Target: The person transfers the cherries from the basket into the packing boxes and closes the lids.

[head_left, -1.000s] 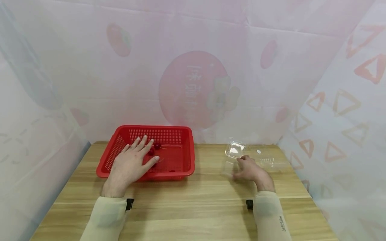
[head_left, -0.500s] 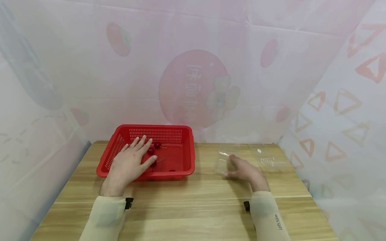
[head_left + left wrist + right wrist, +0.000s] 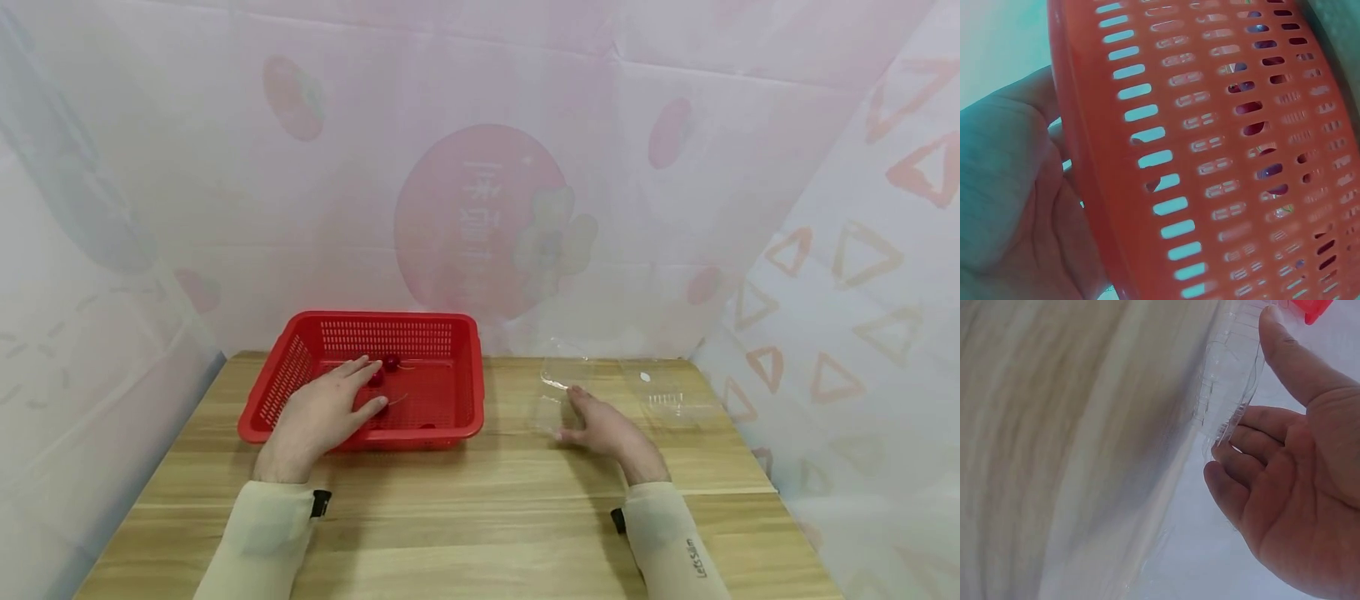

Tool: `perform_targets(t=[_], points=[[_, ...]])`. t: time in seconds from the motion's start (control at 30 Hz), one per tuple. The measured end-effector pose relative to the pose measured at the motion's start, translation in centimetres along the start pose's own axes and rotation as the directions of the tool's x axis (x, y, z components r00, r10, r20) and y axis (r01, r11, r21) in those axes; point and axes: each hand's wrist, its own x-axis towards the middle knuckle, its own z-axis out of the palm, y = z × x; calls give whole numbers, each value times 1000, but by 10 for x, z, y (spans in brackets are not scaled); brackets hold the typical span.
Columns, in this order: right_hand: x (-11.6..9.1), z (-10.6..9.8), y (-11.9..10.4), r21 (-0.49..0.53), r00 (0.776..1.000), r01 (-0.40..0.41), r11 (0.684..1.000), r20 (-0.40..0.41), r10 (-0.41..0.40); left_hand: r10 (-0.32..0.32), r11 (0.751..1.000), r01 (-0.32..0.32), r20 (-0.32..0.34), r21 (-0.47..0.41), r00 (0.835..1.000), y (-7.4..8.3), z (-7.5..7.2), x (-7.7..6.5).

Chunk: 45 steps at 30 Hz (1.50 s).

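Note:
My left hand [image 3: 322,417] reaches over the near left part of a red slotted basket [image 3: 450,438], fingers extended and slightly bent above the cherries. One cherry [image 3: 391,362] with its stem shows beyond the fingertips, and another cherry [image 3: 376,377] is partly covered by them. In the left wrist view the basket wall [image 3: 1104,156] hides the fingertips, so contact with the fruit cannot be told. At the right, my right hand [image 3: 611,429] holds the side of a clear plastic box [image 3: 1229,369], thumb at one end of that side and bent fingers at the other.
Right of the box lies another clear plastic piece [image 3: 667,400] with a small white spot, near the table's back edge. The wooden table [image 3: 480,517] meets printed cloth walls [image 3: 360,208] at the back and sides.
My right hand and the clear box have shifted left and settled. The fingers of my left hand have bent and drawn lower into the basket, towards the cherries.

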Motion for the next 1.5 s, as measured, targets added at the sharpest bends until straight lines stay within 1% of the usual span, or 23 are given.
perform_targets(t=[0.3,0.5,0.6,0.73,0.97,1.2,1.3,1.5], points=[[1,5,6,-26,1000,14,1000,-10,-14,20,1000,-22,85,22,996,3,7,19],[0,2,4,-24,1000,15,1000,-9,-15,26,999,-29,112,27,993,4,14,27],[-1,1,3,-27,1000,19,999,-8,-19,39,998,-45,143,36,989,3,16,33],[-1,0,1,-22,1000,17,1000,-4,-18,32,999,-38,192,28,981,2,17,38],[1,0,1,-21,1000,10,1000,2,-10,-5,1000,5,235,-2,972,1,21,44],[0,-2,0,-52,1000,16,999,6,-16,1,1000,-2,259,2,966,3,24,49],[0,-3,1,-52,1000,15,999,7,-15,-7,1000,11,275,-15,961,4,25,51],[3,-2,6,7,999,38,999,16,-38,-17,998,32,290,-48,957,3,29,51]])
